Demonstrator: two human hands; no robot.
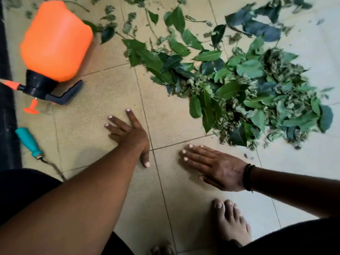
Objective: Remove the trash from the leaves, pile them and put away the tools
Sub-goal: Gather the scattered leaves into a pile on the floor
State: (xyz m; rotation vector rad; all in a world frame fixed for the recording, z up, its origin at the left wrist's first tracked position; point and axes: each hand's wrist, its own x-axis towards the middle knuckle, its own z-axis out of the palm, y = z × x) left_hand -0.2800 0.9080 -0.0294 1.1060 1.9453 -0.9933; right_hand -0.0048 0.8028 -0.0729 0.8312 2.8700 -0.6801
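Far left, a teal-handled tool [29,142] lies on the tiled floor [95,100] below an orange sprayer [57,41] resting on its side. The left hand [128,134] reaches forward, arm extended, fingers [117,122] spread straight and flat on the floor, holding nothing. The right hand [215,168] lies palm-down, fingers together, also empty. Right of both, the leaves [257,96] form a loose pile, with strays scattered beyond.
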